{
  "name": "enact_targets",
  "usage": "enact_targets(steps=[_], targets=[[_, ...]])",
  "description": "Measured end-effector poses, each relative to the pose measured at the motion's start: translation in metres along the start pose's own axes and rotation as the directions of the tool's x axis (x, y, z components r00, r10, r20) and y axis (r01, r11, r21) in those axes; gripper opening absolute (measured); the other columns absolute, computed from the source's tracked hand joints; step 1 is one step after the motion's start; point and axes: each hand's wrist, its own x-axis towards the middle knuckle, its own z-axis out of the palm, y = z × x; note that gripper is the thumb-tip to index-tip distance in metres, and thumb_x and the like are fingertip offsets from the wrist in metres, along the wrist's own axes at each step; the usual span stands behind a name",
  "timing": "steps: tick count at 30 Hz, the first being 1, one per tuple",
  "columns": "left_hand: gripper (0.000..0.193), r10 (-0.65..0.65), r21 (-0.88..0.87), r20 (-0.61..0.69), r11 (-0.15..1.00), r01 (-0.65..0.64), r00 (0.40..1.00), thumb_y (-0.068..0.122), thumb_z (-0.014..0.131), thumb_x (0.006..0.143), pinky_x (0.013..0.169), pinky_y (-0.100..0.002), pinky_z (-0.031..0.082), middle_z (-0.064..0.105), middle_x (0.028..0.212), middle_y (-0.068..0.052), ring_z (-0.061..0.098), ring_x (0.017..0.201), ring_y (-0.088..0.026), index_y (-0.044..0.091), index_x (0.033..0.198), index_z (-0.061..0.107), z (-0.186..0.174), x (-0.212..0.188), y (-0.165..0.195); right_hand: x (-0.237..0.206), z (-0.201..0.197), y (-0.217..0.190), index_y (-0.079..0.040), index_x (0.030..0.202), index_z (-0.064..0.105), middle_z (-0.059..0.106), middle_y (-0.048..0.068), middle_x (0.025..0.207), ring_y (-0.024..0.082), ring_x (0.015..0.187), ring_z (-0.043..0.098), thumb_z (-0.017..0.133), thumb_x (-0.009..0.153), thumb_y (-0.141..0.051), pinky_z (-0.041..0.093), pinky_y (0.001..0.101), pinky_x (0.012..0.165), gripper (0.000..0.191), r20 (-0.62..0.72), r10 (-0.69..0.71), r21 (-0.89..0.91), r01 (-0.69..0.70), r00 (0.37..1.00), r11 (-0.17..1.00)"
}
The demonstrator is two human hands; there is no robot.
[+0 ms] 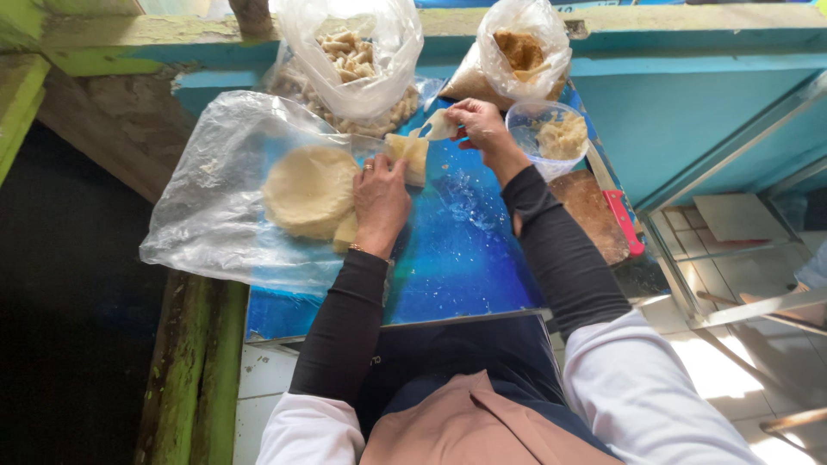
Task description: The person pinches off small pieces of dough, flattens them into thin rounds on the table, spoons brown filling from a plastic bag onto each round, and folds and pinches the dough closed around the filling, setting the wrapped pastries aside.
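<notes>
Near the middle of the frame the left hand (380, 200) lay flat, fingers together, on a small pale wrapper (410, 155) spread on the blue table top (457, 258). The hand's heel touched the stack of round dough sheets (310, 189) to its left, which sat on a clear plastic sheet (207, 215). Just above and to the right, the right hand (479, 127) had its fingertips pinched on a whitish scoop (439, 127), held over the wrapper's far edge. The wrapper looked thin, limp and light, probably easy to tear and a little tacky, so it seemed best lifted by an edge with flat fingers. A plastic tub of filling (556, 138) stood just right of the right hand. Two knotted bags (362, 60) sat along the upper edge.
</notes>
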Motion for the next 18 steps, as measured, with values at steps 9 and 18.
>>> enact_targets(steps=[9, 18], targets=[[0.028, -0.011, -0.098, -0.014, 0.995, 0.009, 1.000, 0.005, 0.064, 0.084, 0.086, -0.047, 0.048, 0.067, 0.108, -0.011, 0.063, 0.105, -0.033, 0.010, 0.109, 0.074, -0.003, 0.003, -0.001, -0.123, -0.042, 0.015, -0.011, 0.105, 0.071, 0.072, 0.007, 0.099, 0.023, 0.091, 0.071, 0.063, 0.090, 0.001, 0.056, 0.0346, 0.077, 0.021, 0.361, -0.631, -0.520, 0.710, 0.687, 0.475], [0.019, 0.283, -0.426, 0.198, 0.887, -0.177, 0.938, 0.005, 0.065, 0.087, 0.089, -0.043, 0.053, 0.068, 0.106, -0.008, 0.064, 0.102, -0.031, 0.013, 0.101, 0.076, -0.035, -0.022, 0.036, -0.242, -0.017, 0.011, -0.011, 0.111, 0.070, 0.070, 0.003, 0.107, 0.023, 0.099, 0.068, 0.067, 0.087, -0.009, 0.051, 0.0373, 0.083, 0.024, 0.563, -0.566, -0.727, 0.686, 0.601, 0.005]])
